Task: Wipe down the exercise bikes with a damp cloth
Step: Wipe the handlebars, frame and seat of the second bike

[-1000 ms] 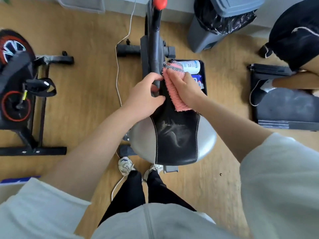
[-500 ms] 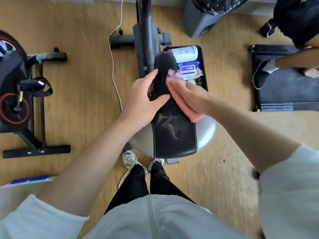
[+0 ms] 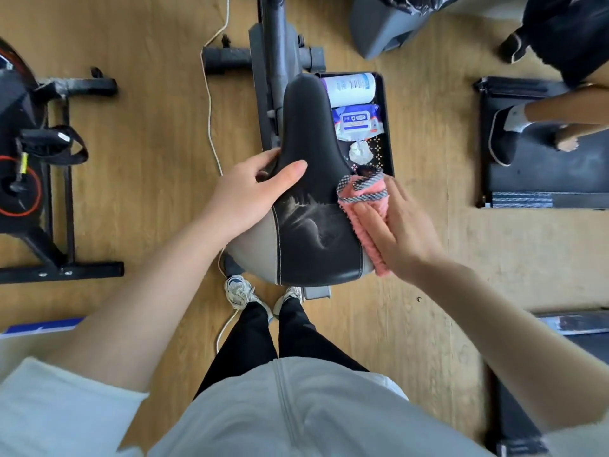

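Observation:
A black and grey bike saddle [image 3: 313, 179] sits below me, on the dark frame of an exercise bike [image 3: 273, 54]. White scuff marks cross its black middle. My left hand [image 3: 250, 192] grips the saddle's left edge, thumb on top. On the saddle's right side, my right hand [image 3: 402, 229] presses a pink cloth [image 3: 365, 209] with a checked trim flat against it.
A black tray [image 3: 387, 127] right of the bike holds a white bottle [image 3: 352, 89], a wipes pack [image 3: 357, 122] and a crumpled tissue. A second bike [image 3: 26, 153] stands at left. A white cable [image 3: 211, 103] runs along the floor. Another person's legs [image 3: 540, 117] are on a treadmill at right.
My right hand slid the cloth from the saddle's nose down along its right side. My left hand shifted down the left edge. The view tilted down.

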